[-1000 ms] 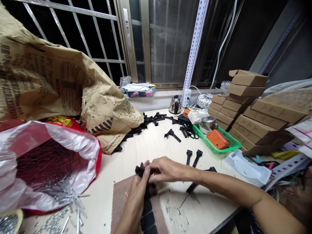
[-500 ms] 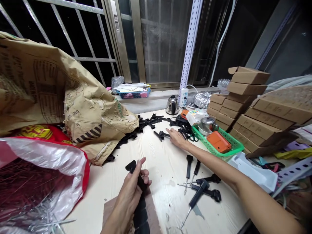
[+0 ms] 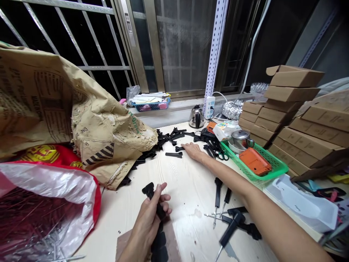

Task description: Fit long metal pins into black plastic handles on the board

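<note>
My left hand is wrapped round a black plastic handle with a T-shaped head, held over a brown mat at the near edge. My right hand reaches far across the table, its fingers down on one end of another black plastic handle; the fingers cover part of that piece. Just in front lies a loose black handle. Under my right forearm rest several black handles fitted with metal rods, lying crosswise. Farther back is a heap of black handles.
A torn brown paper sack and a red-edged bag of thin metal rods stand at left. At right are a green basket with an orange case, a white tray and stacked cardboard boxes. A kettle stands behind.
My right hand has drawn its fingers in on one black handle, and the handle beside it now lies flat and separate. My left hand keeps its hold. The view has shifted slightly.
</note>
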`<state>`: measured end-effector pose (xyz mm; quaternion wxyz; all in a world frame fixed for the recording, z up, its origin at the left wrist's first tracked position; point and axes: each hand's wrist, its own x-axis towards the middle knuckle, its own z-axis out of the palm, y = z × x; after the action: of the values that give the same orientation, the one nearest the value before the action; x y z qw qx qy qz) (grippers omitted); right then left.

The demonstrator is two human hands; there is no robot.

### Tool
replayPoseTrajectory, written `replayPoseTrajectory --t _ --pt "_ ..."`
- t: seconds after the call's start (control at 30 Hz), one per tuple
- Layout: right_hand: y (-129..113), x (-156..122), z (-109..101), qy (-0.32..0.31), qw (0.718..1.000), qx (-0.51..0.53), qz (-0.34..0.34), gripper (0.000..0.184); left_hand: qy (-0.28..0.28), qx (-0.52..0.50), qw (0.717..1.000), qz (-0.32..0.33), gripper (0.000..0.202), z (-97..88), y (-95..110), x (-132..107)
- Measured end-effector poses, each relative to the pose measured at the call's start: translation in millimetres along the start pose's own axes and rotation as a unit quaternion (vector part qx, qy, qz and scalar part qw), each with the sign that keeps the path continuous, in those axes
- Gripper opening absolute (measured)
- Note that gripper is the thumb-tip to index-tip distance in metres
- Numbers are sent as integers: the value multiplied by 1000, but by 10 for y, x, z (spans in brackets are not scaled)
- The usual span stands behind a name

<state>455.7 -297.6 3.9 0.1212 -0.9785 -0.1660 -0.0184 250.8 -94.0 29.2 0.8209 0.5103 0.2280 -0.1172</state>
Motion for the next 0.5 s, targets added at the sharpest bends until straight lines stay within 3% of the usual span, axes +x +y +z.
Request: replayPoseTrajectory --t 0.1,0.2,0.33,0.4,0.5 --pt "-193 -79 -51 21 999 32 -6 32 32 -16 999 11 37 -15 25 102" --pt "-531 -324 -48 30 994 78 -73 28 42 -62 996 45 28 6 68 273" --pt "-878 -483 20 -93 949 168 -252 19 5 -117 990 82 17 45 117 515" --pt "-914 -355 61 -101 953 159 -239 25 6 -118 990 82 17 16 132 595" --pt "-838 -27 123 -12 990 90 -112 25 48 -126 989 53 20 -98 149 641"
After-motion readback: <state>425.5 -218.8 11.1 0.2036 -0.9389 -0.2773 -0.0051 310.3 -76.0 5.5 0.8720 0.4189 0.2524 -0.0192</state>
